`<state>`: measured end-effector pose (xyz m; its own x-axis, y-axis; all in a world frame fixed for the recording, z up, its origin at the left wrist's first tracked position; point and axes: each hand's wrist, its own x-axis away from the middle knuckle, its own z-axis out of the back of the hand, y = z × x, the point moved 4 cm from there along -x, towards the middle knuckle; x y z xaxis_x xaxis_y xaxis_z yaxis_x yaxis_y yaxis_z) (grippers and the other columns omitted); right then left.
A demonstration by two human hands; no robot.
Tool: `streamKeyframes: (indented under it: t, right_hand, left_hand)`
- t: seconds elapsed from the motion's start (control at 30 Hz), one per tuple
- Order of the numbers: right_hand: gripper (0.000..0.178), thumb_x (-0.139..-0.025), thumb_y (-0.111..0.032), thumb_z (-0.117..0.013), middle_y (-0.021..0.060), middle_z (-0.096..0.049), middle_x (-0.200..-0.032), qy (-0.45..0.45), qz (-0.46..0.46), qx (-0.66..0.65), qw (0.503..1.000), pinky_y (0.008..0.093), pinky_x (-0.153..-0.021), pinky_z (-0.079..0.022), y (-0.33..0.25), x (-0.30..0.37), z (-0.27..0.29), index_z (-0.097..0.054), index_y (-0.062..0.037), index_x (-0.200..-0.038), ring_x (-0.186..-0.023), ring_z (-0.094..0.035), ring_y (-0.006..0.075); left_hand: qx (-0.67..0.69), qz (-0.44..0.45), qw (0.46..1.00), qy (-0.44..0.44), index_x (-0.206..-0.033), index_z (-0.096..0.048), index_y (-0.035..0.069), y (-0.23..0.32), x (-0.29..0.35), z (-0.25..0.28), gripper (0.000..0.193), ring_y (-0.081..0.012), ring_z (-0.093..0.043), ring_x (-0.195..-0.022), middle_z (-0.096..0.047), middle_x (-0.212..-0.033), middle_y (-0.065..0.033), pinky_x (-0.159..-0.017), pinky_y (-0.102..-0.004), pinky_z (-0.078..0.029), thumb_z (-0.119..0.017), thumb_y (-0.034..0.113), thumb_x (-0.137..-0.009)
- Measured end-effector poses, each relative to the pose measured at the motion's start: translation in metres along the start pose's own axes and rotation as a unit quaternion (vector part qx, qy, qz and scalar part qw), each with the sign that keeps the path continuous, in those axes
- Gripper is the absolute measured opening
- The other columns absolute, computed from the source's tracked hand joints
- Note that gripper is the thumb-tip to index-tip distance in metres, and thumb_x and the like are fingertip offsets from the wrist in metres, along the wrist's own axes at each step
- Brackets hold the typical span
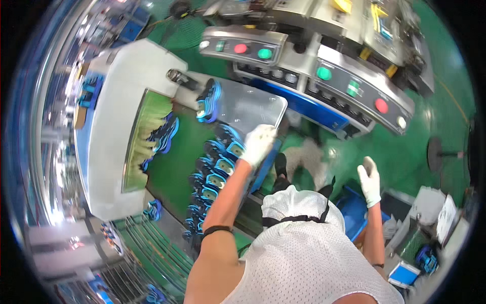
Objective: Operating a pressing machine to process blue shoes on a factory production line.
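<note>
In a white glove, my left hand (259, 143) reaches to the front right edge of a grey metal tabletop (248, 107). Its fingers are blurred, so their grip is unclear; I see no shoe in it. A black and blue shoe (208, 101) stands at the tabletop's left end. Just left of my left forearm, several black and blue shoes (215, 181) sit in a long row. My right hand (369, 181), also gloved in white, hangs out to the right above the floor. Its thumb stands apart from the fingers, and nothing shows in it.
Ahead stands a machine with two control panels (240, 47) bearing coloured buttons. A white machine housing (119, 116) at the left has shoes (164, 134) at its lit opening. A blue bin (353, 206) sits below my right hand, and a black-based stand (434, 154) rises farther right.
</note>
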<state>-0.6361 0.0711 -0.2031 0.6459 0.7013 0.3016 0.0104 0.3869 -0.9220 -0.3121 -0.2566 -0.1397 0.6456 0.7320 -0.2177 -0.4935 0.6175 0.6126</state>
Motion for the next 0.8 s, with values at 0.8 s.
streamKeyframes:
  t: [0.8]
  right_hand:
    - [0.049,-0.092,-0.021,-0.071,0.0157,-0.068,-0.122,-0.172,-0.235,0.400,0.869,0.0348,-0.096,-0.050,-0.069,-0.076,-0.260,-0.057,0.0062,-0.131,-0.109,-0.064,0.0215]
  left_hand:
    - [-0.366,0.442,0.794,-0.197,-0.109,-0.066,0.007,-0.617,0.120,0.345,0.057,-0.0318,-0.067,-0.110,-0.066,-0.115,-0.0183,-0.092,-0.0429,-0.056,-0.087,0.041,-0.069]
